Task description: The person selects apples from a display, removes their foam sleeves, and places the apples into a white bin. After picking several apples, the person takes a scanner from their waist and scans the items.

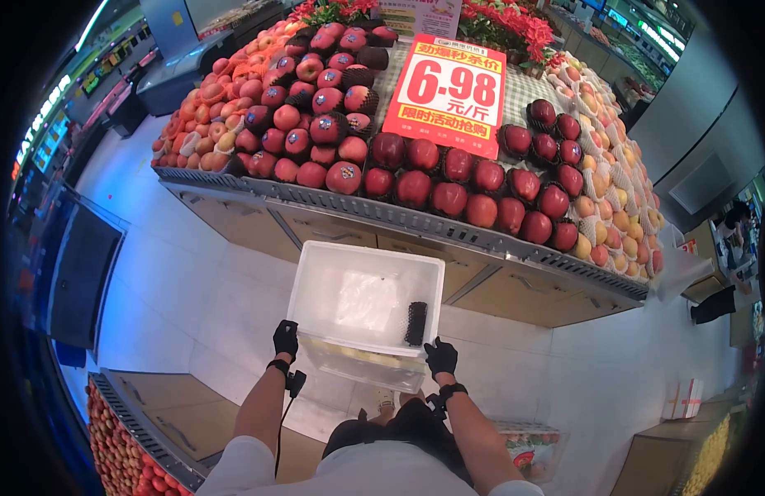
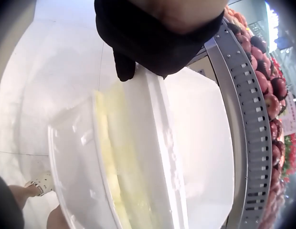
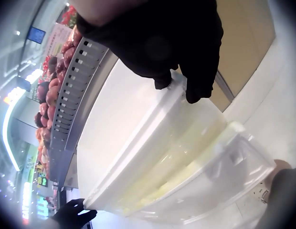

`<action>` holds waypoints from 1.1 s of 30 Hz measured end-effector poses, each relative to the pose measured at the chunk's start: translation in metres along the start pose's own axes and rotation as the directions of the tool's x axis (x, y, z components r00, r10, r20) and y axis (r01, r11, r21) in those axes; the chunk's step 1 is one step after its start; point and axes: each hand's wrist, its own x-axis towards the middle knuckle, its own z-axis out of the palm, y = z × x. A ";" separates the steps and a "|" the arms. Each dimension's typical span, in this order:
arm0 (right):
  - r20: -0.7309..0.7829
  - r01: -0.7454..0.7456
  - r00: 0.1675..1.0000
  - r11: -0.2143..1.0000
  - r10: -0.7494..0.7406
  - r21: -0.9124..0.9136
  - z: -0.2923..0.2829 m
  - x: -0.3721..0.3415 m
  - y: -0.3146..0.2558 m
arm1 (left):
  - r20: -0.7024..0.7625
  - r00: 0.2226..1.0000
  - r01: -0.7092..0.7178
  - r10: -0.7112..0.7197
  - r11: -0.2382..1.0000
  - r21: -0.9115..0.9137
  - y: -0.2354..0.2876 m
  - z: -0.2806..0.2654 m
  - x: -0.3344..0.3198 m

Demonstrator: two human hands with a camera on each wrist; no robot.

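Note:
A white box (image 1: 341,289), its inside facing up, stands between my two black-gloved hands below the fruit display. My left hand (image 1: 286,340) grips its near left corner; in the left wrist view a gloved finger (image 2: 123,66) curls over the rim. At the near right corner, my right hand (image 1: 441,357) pinches the rim between thumb and fingers, as the right wrist view shows. Inside the box, near the right wall, lies a black foam net sleeve (image 1: 415,323). Beneath it, a clear bin (image 3: 210,179) with pale yellow contents sticks out toward my body.
Ahead, a metal-edged stand (image 1: 498,246) bears dark red apples (image 1: 449,198), more red apples (image 1: 326,101) at left and net-wrapped fruit (image 1: 614,194) at right. A red price sign (image 1: 445,95) stands among them. Another fruit stand (image 1: 163,413) is behind on the left. Pale tiled floor (image 1: 225,289) surrounds me.

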 end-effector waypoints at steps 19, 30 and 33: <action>0.827 -0.231 0.548 0.973 0.128 0.003 -0.056 0.075 -0.017 | 0.465 0.885 -0.436 0.036 0.412 0.800 -0.047 -0.026 0.040; 0.847 -0.441 0.480 0.897 0.226 0.010 -0.070 0.083 -0.030 | 0.343 0.920 0.202 -0.190 0.979 0.000 0.026 -0.036 0.032; 0.774 -0.597 0.539 0.799 0.332 0.073 -0.061 0.062 -0.033 | 0.463 0.880 0.085 -0.105 0.994 0.063 0.022 -0.049 0.040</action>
